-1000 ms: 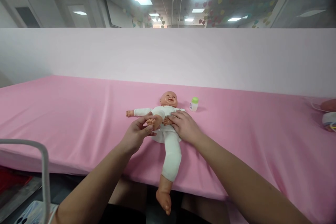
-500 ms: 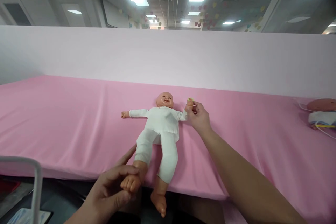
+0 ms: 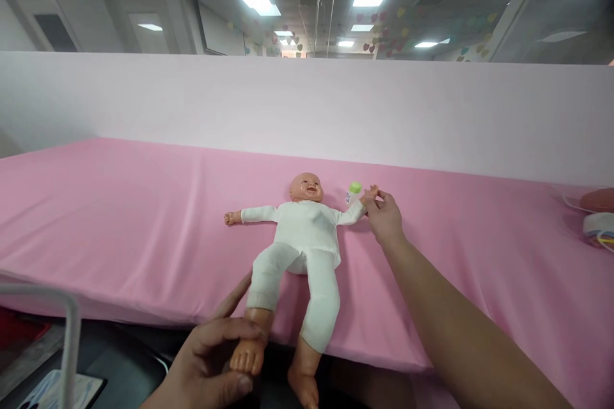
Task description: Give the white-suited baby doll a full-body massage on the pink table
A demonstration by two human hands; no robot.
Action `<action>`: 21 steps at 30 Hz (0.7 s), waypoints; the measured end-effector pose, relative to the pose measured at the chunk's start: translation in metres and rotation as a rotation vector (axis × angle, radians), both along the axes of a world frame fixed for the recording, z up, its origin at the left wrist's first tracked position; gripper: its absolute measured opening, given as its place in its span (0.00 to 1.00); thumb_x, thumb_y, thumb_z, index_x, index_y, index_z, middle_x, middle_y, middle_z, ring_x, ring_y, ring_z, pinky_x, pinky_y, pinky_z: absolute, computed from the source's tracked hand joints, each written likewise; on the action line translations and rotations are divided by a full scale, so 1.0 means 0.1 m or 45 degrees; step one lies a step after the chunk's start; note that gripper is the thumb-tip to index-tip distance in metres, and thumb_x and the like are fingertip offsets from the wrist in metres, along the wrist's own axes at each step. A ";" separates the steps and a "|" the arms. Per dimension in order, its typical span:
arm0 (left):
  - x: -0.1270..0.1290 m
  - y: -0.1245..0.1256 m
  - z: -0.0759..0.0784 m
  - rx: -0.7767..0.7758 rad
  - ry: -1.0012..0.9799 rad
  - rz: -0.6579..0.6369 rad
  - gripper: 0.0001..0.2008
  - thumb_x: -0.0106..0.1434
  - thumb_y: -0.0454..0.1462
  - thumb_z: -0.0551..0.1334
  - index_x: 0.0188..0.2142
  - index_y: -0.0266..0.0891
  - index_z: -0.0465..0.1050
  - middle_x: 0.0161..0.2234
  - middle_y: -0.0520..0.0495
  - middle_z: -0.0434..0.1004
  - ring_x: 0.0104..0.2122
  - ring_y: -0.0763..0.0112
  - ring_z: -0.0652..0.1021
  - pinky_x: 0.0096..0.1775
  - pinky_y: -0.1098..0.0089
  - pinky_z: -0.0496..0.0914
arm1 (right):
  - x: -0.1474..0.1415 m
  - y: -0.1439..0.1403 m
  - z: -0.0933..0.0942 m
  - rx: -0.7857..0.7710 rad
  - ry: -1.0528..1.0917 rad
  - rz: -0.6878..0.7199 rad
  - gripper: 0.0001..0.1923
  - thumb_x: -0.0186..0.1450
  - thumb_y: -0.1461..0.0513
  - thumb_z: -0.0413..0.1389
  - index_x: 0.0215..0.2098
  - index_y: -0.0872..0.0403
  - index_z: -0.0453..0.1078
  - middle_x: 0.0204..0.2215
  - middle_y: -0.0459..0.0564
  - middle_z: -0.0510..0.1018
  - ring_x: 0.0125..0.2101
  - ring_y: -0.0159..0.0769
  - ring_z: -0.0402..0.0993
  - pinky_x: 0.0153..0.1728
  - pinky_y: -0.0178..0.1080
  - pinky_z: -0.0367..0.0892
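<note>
Nearest, the left hand is closed around one bare foot of the plastic baby doll in white clothes, at the front edge of the counter covered with pink cloth. The doll lies on its back with arms spread and both feet past that edge. Farther, the right hand pinches the doll's small hand. Just behind stands a small white bottle with green cap.
</note>
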State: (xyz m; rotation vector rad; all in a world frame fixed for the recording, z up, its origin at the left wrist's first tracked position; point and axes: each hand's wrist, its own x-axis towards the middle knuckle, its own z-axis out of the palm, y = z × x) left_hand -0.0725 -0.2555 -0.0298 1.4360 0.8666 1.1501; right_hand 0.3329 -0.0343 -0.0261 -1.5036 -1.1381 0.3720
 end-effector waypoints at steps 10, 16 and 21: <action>0.30 0.83 0.37 0.133 -0.085 0.081 0.18 0.53 0.39 0.79 0.44 0.49 0.87 0.65 0.42 0.73 0.66 0.39 0.70 0.56 0.50 0.77 | -0.77 -0.39 0.25 0.318 -0.838 0.555 0.19 0.71 0.60 0.56 0.59 0.48 0.73 0.50 0.52 0.83 0.49 0.48 0.79 0.52 0.53 0.73; 0.54 1.25 0.41 -0.047 -0.173 0.092 0.21 0.54 0.41 0.79 0.48 0.45 0.86 0.65 0.39 0.72 0.39 0.59 0.84 0.34 0.64 0.78 | -0.90 -0.40 0.20 0.380 -1.167 0.783 0.17 0.73 0.65 0.55 0.57 0.46 0.77 0.51 0.50 0.83 0.53 0.46 0.76 0.59 0.53 0.67; 0.60 1.34 0.41 -0.124 -0.197 0.083 0.21 0.54 0.42 0.79 0.48 0.43 0.85 0.60 0.39 0.77 0.35 0.63 0.84 0.33 0.67 0.77 | -0.92 -0.43 0.22 0.327 -1.130 0.812 0.19 0.70 0.67 0.56 0.55 0.46 0.78 0.51 0.50 0.83 0.52 0.46 0.76 0.59 0.53 0.67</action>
